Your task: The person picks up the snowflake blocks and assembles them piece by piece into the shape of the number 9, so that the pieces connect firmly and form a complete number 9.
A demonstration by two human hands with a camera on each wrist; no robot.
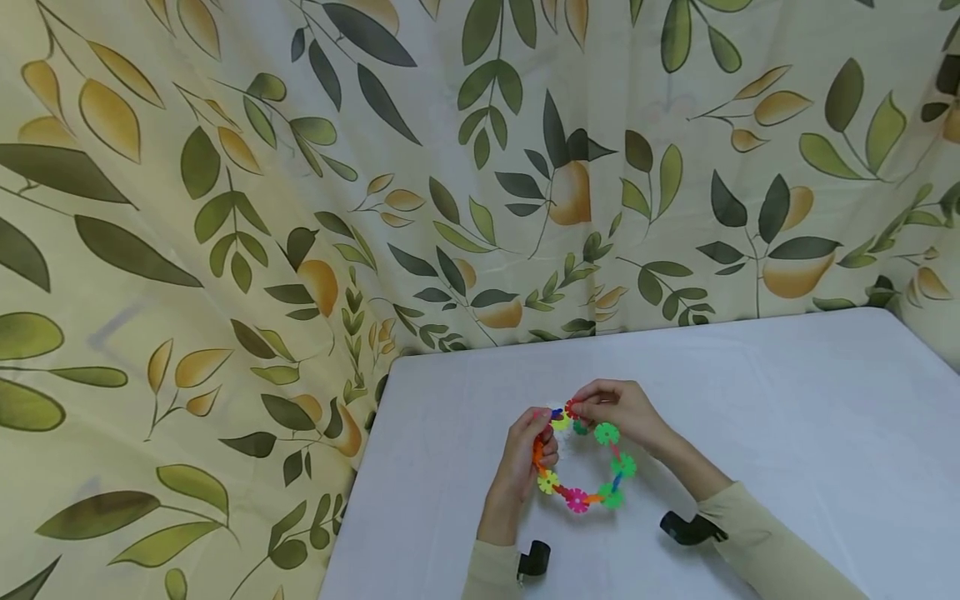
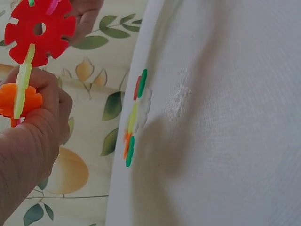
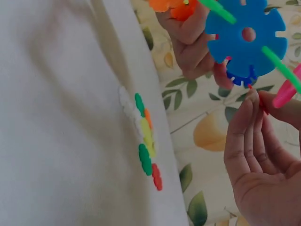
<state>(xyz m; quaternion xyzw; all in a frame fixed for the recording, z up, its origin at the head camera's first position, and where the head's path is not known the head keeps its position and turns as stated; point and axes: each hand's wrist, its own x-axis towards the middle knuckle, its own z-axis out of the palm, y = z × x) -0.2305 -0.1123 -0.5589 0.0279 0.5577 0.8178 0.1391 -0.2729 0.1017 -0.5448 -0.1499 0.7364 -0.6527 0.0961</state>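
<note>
A curved chain of slotted plastic snowflake discs hangs between both hands, its pink disc (image 1: 577, 500) at the bottom. Green discs (image 1: 624, 465) line its right side; a yellow disc (image 1: 548, 482) sits lower left. My left hand (image 1: 521, 454) grips the chain's left side near an orange disc (image 2: 21, 100). Opposite it, my right hand (image 1: 621, 410) pinches a red disc (image 1: 572, 408) between thumb and fingertips. This red disc meets or nearly meets a dark blue disc (image 3: 241, 79) by the left hand; whether they interlock I cannot tell. Fingers partly hide both.
Loose discs (image 2: 132, 120) in white, green, yellow, orange and red lie in a small group on the white-covered table (image 1: 787, 417), beyond the hands. A leaf-patterned curtain (image 1: 480, 208) borders the table's back and left. Black wrist cameras (image 1: 535, 558) are worn at both cuffs.
</note>
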